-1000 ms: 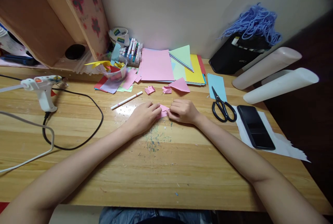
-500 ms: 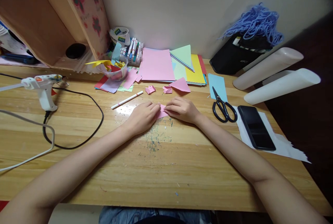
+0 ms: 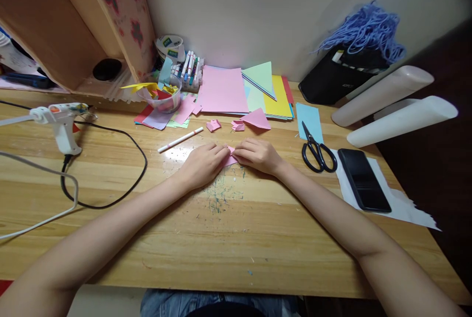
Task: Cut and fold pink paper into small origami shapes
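Note:
Between my two hands a small piece of pink paper [image 3: 230,160] lies on the wooden table, partly covered by my fingers. My left hand [image 3: 205,163] is closed on its left side, with thumb and fingers pressed together. From the other side my right hand [image 3: 258,156] pinches the paper's right edge, fingers curled. Just beyond my hands sit two small folded pink paper pieces, one on the left [image 3: 213,125] and one on the right [image 3: 238,126]. A pink paper triangle [image 3: 258,119] lies beside the right one. To the left rests a white marker [image 3: 180,140].
Black-handled scissors [image 3: 316,152] lie partly on blue paper [image 3: 309,116], near a phone [image 3: 363,179]. A hot glue gun [image 3: 63,125] with its cable stands left. Coloured sheets [image 3: 224,91], a plastic tub of scraps [image 3: 170,104] and white rolls [image 3: 401,120] line the back.
My hands stay almost in place on the pink paper, with only a slight shift of the fingers. The whole view has moved very slightly.

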The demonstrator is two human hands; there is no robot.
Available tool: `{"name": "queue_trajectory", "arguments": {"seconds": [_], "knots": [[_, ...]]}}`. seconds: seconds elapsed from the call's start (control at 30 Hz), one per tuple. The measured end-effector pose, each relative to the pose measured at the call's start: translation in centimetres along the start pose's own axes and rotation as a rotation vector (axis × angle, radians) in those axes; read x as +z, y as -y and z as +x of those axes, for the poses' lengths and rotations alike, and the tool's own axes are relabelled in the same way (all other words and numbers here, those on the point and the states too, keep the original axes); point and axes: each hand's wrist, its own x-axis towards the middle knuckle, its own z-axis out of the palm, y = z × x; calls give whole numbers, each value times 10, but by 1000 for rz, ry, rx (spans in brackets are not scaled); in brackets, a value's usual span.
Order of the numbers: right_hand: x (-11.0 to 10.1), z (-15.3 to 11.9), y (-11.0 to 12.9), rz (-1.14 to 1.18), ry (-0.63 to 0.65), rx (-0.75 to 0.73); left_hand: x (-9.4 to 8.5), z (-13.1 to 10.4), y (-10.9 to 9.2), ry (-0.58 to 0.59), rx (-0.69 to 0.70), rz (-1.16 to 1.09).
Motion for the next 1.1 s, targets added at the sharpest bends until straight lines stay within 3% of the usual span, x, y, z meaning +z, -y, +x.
{"name": "queue_trajectory", "arguments": {"seconds": [0.17, 0.37, 0.6, 0.87, 1.1], "knots": [[0, -1, -2, -2, 10, -26, 1, 0, 1, -21, 41, 31], [-1, -2, -2, 149, 48, 75, -5, 0, 0, 74, 163, 175], [2, -2, -3, 303, -4, 150, -7, 1, -2, 98, 151, 169], [-1, 0, -1, 134, 100, 96, -6, 0, -7, 102, 130, 165], [-5, -2, -3, -7, 12, 15, -7, 0, -8, 97, 118, 175]]}}
